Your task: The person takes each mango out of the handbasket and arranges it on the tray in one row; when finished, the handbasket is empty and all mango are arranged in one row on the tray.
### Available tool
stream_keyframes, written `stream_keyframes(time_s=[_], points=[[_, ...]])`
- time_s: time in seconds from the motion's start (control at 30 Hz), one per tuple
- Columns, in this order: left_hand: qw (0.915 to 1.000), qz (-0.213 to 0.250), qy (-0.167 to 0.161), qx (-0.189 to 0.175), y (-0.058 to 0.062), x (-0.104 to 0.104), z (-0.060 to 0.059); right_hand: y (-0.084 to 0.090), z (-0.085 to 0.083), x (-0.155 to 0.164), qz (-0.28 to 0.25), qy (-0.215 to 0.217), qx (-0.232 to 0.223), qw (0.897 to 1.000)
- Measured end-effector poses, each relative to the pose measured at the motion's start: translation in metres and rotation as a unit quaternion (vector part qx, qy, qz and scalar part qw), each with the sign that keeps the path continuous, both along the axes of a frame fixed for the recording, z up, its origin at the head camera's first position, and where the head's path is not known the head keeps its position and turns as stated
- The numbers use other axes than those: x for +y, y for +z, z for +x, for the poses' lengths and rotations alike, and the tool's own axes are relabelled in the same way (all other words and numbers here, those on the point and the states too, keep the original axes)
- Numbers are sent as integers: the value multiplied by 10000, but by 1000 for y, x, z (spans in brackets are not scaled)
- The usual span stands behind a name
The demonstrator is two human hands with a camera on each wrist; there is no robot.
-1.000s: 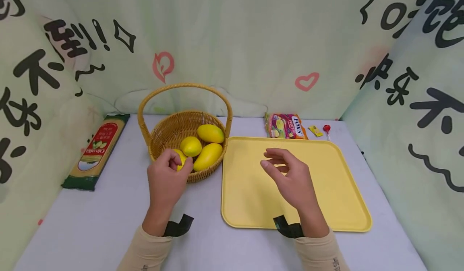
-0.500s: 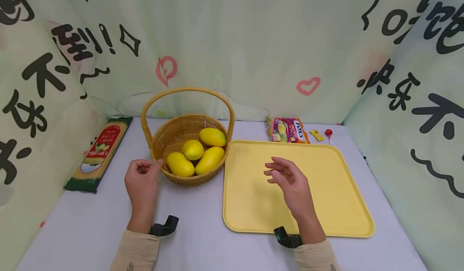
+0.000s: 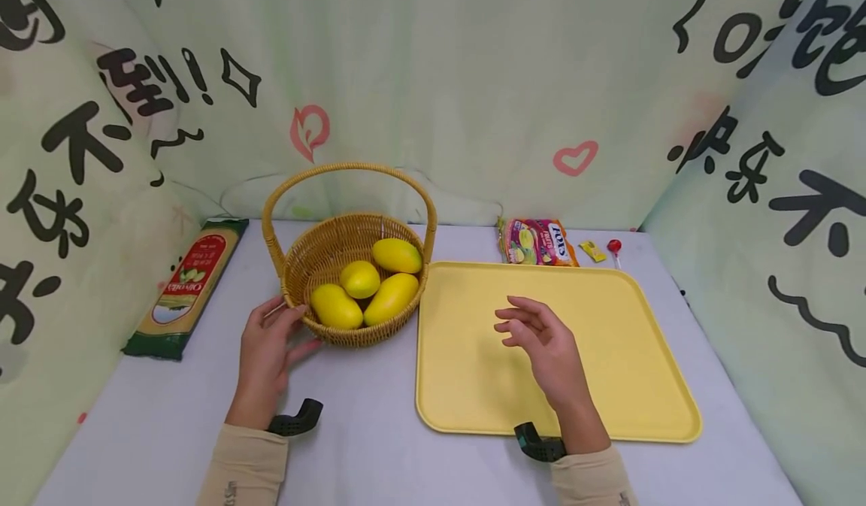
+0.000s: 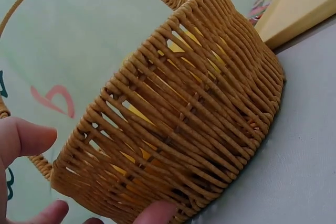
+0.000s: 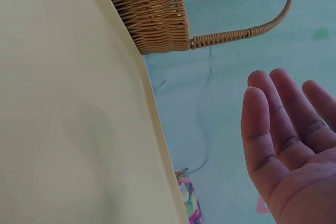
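Step judged in hand: taking hold of the basket (image 3: 310,258), which contains 4 yellow fruits (image 3: 336,307). Left hand (image 3: 266,348): spread at its near-left rim, contact unconfirmed. Right hand (image 3: 556,359): relaxed above the tray (image 3: 473,393), holding nothing. Next move likely calls for firm purchase; tray edge limits rightward travel, tabletop (image 3: 365,438) room lies nearside.

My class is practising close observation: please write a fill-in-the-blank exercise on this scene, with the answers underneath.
The left hand is nearest the wicker ____.
Inside it, ____ yellow fruits are visible.
The right hand hovers above the yellow ____.
The lollipop has a ____ head.

Missing words: basket; four; tray; red.
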State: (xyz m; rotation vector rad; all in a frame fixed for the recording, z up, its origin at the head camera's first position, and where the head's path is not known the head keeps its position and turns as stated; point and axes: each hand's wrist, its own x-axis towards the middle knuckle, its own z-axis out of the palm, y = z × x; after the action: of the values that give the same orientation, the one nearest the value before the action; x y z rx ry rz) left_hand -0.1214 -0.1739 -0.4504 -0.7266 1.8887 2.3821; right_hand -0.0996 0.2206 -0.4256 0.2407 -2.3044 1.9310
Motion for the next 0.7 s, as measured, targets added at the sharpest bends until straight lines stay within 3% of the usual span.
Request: stream_keyframes(time_s=[0.33,0.7], points=[[9978,366,-456,310,-11,-5,-3,-4,0,2,264,86,-260,9993],[9974,429,-466,337,-14,-7,-4,-7,-1,4,146,214,-157,9995]])
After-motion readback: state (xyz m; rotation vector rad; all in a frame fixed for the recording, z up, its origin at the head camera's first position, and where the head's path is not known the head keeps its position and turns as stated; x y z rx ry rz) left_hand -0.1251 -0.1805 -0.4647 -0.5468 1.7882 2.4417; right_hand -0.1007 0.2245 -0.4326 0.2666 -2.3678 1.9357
